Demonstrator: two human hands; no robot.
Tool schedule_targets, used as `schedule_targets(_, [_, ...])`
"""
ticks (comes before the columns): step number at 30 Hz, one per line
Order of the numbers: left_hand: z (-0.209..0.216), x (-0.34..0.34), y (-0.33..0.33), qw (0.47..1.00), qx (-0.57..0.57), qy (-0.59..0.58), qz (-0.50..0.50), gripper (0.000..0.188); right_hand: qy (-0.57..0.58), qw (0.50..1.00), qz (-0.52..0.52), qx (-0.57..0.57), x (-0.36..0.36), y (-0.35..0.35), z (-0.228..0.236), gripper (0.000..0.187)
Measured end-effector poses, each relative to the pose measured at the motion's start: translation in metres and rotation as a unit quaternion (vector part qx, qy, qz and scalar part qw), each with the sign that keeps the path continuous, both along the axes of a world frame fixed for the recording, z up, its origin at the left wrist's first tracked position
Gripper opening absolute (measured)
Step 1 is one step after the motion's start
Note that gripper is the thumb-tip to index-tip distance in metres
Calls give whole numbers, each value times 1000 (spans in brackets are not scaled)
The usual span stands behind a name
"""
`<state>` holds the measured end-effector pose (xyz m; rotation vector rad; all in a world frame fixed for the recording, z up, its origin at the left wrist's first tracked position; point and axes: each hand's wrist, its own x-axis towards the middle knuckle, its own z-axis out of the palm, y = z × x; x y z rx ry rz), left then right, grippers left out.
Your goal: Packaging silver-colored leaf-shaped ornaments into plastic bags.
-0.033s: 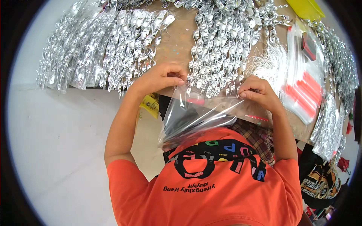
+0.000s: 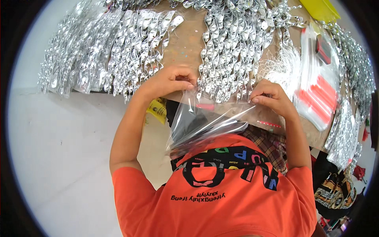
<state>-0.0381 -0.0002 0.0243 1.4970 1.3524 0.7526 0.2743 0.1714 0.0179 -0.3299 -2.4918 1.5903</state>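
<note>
A clear plastic bag hangs between my hands at the table's near edge, its lower part draped toward my orange shirt. My left hand pinches the bag's upper edge between thumb and fingers. Over on the right, my right hand is closed, with thumb and fingertips together at the bag's other upper corner. Just beyond the bag lies a wide row of silver twisted foil strands, their lower ends close to my fingertips. Whether any strand end is inside the bag, I cannot tell.
More silver strands lie at the left, some in clear bags. To the right are a heap of white thread and a stack of clear bags with red strips, with a dark red-edged object on it. A yellow container stands far right.
</note>
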Motion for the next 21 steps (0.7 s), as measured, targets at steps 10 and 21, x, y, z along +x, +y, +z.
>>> schedule_targets(10, [-11,6,13,989,-48,-92,104,9,-9,978,-122,-167,2,0,-10,9])
schedule_targets(21, [-26,0,46,985,55,26,162,10,-13,978,-206,-22,-19,21,-14,10])
